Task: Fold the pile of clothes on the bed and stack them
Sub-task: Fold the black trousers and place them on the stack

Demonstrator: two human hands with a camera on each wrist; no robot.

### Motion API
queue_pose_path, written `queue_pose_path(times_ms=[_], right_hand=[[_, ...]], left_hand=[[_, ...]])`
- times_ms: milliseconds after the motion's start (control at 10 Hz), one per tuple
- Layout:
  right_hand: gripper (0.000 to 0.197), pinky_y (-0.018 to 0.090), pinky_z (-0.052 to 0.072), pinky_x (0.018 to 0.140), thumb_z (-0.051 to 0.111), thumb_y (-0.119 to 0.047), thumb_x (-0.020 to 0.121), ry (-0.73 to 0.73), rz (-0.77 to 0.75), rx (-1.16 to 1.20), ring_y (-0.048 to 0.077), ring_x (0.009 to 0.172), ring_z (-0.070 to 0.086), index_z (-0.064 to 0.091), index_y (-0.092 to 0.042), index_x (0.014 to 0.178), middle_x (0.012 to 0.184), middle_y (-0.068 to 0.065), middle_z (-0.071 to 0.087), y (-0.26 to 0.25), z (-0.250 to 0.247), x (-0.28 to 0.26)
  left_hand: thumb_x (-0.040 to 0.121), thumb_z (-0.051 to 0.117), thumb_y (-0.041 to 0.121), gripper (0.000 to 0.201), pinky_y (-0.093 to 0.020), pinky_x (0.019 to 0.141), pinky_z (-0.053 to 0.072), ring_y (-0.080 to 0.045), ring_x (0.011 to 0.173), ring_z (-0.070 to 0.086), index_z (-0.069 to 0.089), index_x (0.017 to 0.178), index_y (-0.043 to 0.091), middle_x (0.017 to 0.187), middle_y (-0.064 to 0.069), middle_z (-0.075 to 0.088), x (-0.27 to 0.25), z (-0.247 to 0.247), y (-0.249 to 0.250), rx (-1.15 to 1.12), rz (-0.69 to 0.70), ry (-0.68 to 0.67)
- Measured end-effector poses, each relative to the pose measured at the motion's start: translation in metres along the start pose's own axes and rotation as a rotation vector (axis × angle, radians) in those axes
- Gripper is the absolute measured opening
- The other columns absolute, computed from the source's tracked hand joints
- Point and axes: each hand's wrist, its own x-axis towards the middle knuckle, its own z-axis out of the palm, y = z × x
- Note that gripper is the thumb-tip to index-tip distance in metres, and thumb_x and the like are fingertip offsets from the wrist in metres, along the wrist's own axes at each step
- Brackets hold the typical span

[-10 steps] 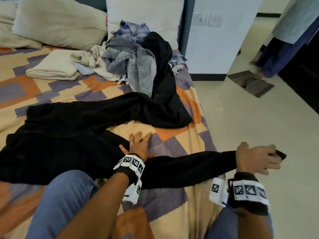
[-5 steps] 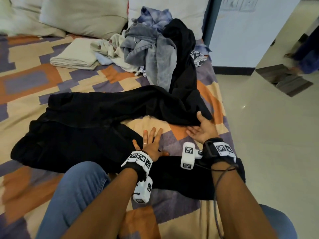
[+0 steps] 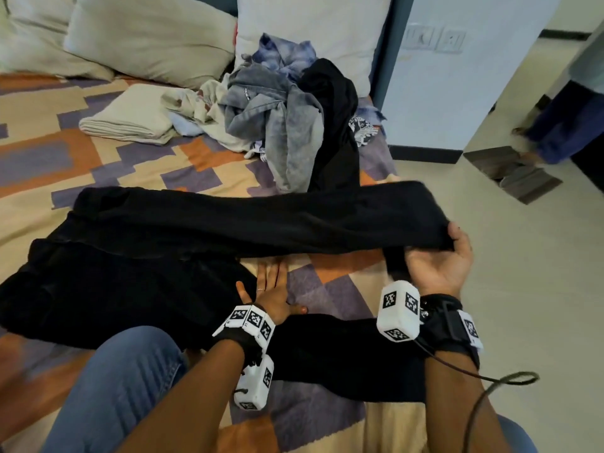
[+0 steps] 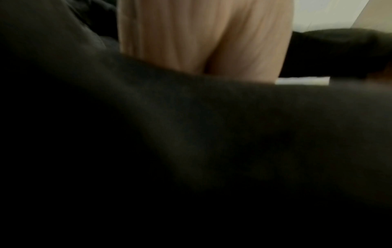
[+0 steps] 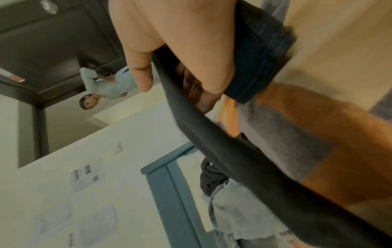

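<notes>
Gripping one leg of the black trousers (image 3: 202, 230) spread across the bed (image 3: 130, 165).
My right hand (image 3: 438, 263) is clamped on the leg's end, lifted off the bed; my left hand (image 3: 273, 289) lies flat, fingers straight, on the bed beside the trousers.

Right hand (image 3: 438, 256) grips black garment's (image 3: 202, 223) leg end; left hand (image 3: 273, 289) lies flat on bed (image 3: 108, 165).

Home bedroom: bed with orange, purple and cream patterned bedspread (image 3: 137, 158) under the hands, cream pillows (image 3: 147, 37) and heap of unfolded clothes (image 3: 281, 116) beyond them, white wall switch plates (image 3: 434, 39), cream tiled floor (image 3: 523, 289) right of right hand.
</notes>
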Motion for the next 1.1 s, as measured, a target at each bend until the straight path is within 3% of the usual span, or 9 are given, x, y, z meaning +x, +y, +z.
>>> queue_pose_path(times_ms=[100, 200, 400, 500, 700, 800, 900, 1000, 1100], right_hand=[[0.059, 0.042, 0.053, 0.089, 0.084, -0.005, 0.038, 0.124, 0.041, -0.041, 0.026, 0.112, 0.065, 0.074, -0.010, 0.097, 0.114, 0.008, 0.072, -0.009, -0.010, 0.015], [0.095, 0.049, 0.048, 0.099, 0.085, 0.001, 0.043, 0.095, 0.008, -0.043, 0.031, 0.122, 0.060, 0.058, -0.010, 0.133, 0.129, 0.012, 0.065, -0.018, -0.009, 0.034], [0.046, 0.052, 0.045, 0.102, 0.058, -0.013, 0.087, 0.265, -0.124, -0.065, 0.031, 0.122, 0.059, 0.058, -0.020, 0.133, 0.127, 0.010, 0.066, -0.026, -0.019, 0.058], [0.021, 0.039, 0.051, 0.092, 0.049, -0.024, 0.097, 0.509, 0.047, -0.241, 0.024, 0.109, 0.059, 0.058, -0.011, 0.111, 0.136, 0.010, 0.055, -0.032, -0.072, 0.060], [0.008, 0.030, 0.053, 0.087, 0.048, -0.006, 0.098, 0.648, 0.159, -0.628, 0.029, 0.126, 0.054, 0.052, -0.007, 0.091, 0.142, 0.017, 0.048, -0.045, -0.092, 0.001], [0.020, 0.035, 0.050, 0.084, 0.060, -0.005, 0.093, 0.446, 0.156, -0.932, 0.025, 0.095, 0.061, 0.062, -0.008, 0.112, 0.116, 0.015, 0.062, -0.050, -0.081, -0.034], [0.024, 0.036, 0.052, 0.087, 0.070, -0.009, 0.087, 0.000, 0.227, -1.484, 0.021, 0.095, 0.062, 0.064, -0.014, 0.110, 0.103, 0.007, 0.066, -0.040, -0.072, -0.057], [0.026, 0.045, 0.038, 0.105, 0.075, -0.036, 0.084, -0.420, 0.257, -2.219, 0.010, 0.110, 0.053, 0.058, -0.038, 0.103, 0.109, -0.016, 0.059, -0.026, -0.083, -0.065], [0.016, 0.040, 0.036, 0.098, 0.072, -0.037, 0.086, -0.467, 0.117, -2.374, 0.012, 0.101, 0.058, 0.057, -0.041, 0.090, 0.097, -0.014, 0.064, -0.033, -0.076, -0.063]], left_hand=[[0.085, 0.058, 0.061, 0.109, -0.068, 0.105, -0.016, -0.018, 0.142, -0.034, -0.019, 0.152, 0.025, 0.157, 0.006, -0.030, -0.001, -0.001, -0.001, 0.005, -0.008, 0.008], [0.085, 0.060, 0.058, 0.109, -0.068, 0.106, -0.015, -0.018, 0.142, -0.033, -0.022, 0.151, 0.029, 0.156, 0.012, -0.031, -0.004, -0.001, -0.001, -0.011, 0.015, 0.023], [0.084, 0.061, 0.057, 0.111, -0.067, 0.106, -0.016, -0.017, 0.142, -0.033, -0.025, 0.149, 0.032, 0.155, 0.015, -0.032, -0.001, 0.002, -0.003, -0.039, 0.020, 0.032], [0.085, 0.059, 0.059, 0.109, -0.067, 0.106, -0.017, -0.018, 0.142, -0.032, -0.022, 0.151, 0.028, 0.157, 0.011, -0.030, -0.001, 0.002, -0.002, -0.012, 0.007, 0.023], [0.086, 0.056, 0.062, 0.107, -0.067, 0.106, -0.017, -0.019, 0.142, -0.032, -0.021, 0.151, 0.027, 0.157, 0.009, -0.030, -0.002, -0.002, -0.002, -0.005, 0.005, -0.007], [0.085, 0.055, 0.065, 0.102, -0.068, 0.107, -0.014, -0.017, 0.145, -0.027, -0.014, 0.152, 0.032, 0.159, 0.010, -0.024, -0.008, -0.010, -0.005, -0.021, 0.044, -0.001], [0.080, 0.056, 0.070, 0.083, -0.068, 0.109, -0.011, -0.018, 0.147, -0.020, 0.012, 0.148, 0.051, 0.162, 0.011, -0.010, -0.013, -0.026, -0.015, -0.106, 0.146, -0.026], [0.052, 0.060, 0.086, 0.052, -0.063, 0.115, -0.004, -0.019, 0.150, -0.007, 0.040, 0.100, 0.084, 0.162, 0.007, 0.008, -0.012, -0.034, -0.032, -0.243, 0.236, -0.064], [0.059, 0.078, 0.057, 0.051, -0.062, 0.116, 0.000, -0.019, 0.148, 0.016, 0.055, 0.102, 0.074, 0.153, 0.021, 0.024, -0.029, -0.036, -0.031, -0.177, 0.250, -0.040]])
